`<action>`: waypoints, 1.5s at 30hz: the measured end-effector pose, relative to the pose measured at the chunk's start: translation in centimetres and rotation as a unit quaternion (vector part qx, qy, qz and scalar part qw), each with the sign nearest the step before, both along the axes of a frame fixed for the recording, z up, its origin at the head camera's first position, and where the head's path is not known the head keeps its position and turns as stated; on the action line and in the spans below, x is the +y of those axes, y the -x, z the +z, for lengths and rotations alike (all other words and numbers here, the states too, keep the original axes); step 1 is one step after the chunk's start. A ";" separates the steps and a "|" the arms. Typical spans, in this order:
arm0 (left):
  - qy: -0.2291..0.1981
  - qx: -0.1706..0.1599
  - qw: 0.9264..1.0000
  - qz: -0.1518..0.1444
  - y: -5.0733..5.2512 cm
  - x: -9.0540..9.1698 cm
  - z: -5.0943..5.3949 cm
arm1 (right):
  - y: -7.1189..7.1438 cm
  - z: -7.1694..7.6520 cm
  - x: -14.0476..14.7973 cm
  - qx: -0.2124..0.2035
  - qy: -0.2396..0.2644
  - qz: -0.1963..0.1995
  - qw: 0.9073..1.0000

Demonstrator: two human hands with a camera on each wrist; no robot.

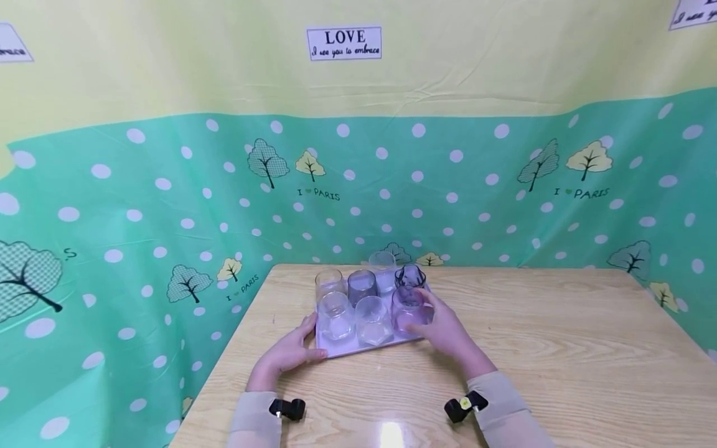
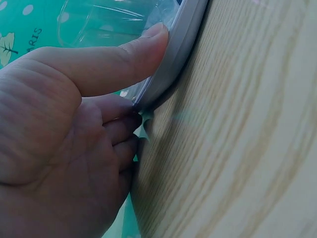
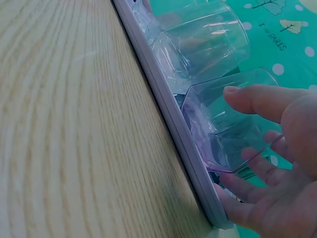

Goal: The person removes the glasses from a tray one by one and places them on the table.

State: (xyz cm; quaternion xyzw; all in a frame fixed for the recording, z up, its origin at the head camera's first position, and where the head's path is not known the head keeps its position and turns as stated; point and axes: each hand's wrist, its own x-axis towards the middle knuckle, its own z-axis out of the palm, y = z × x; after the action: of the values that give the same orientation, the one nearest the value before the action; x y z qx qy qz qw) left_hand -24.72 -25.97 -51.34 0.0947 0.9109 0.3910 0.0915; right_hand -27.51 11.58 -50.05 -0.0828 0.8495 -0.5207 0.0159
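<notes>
A pale lilac tray (image 1: 358,350) lies on the table with several drinking glasses standing on it. My left hand (image 1: 287,353) grips the tray's near left corner, and the thumb (image 2: 153,42) presses on its rim in the left wrist view. At the tray's right end, my right hand (image 1: 448,330) holds a purple-tinted glass (image 1: 403,318), the thumb in front and the fingers round its far side. Close by on the front row are a clear faceted glass (image 1: 373,323) and another clear glass (image 1: 336,318). The right fingers partly hide the purple glass.
Behind the front row stand a dark grey glass (image 1: 362,287), a dark-patterned glass (image 1: 411,275), an amber-rimmed clear glass (image 1: 328,283) and a tall clear glass (image 1: 383,264). The wooden table (image 1: 532,348) meets a green dotted curtain (image 1: 476,186) at the back and left.
</notes>
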 end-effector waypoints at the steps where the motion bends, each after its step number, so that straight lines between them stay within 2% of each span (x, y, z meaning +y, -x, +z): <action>1: 0.000 0.000 1.000 0.000 0.0 0.0 0.0 | 0.0 0.0 0.0 0.001 0.004 0.000 1.000; 12: -0.003 -0.005 1.000 0.002 -0.2 0.0 0.5 | 0.1 -0.1 0.2 -0.010 0.037 -0.013 0.999; 20: -0.001 -0.005 1.000 0.004 -0.2 -0.1 0.7 | 0.2 0.2 0.6 -0.001 -0.014 -0.020 1.000; 26: 0.005 -0.008 1.000 0.009 -0.2 0.0 0.8 | 0.3 1.3 2.3 -0.019 0.052 -0.003 0.998; 30: 0.005 -0.007 1.000 0.004 -0.2 0.2 0.8 | 0.6 1.9 4.5 -0.022 0.070 -0.001 0.997; 35: 0.003 -0.007 1.000 0.004 -0.2 0.3 0.7 | 1.3 2.1 7.3 -0.020 0.072 -0.008 0.997; 45: 0.007 -0.009 1.000 0.016 -0.2 0.1 0.6 | 4.5 1.6 9.9 -0.020 0.055 -0.043 0.997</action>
State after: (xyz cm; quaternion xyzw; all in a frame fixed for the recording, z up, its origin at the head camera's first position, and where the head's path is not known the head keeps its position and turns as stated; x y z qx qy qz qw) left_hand -24.53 -25.90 -50.77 0.0757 0.9140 0.3871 0.0945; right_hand -32.05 21.46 -48.44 -0.0362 0.8220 -0.5683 0.0059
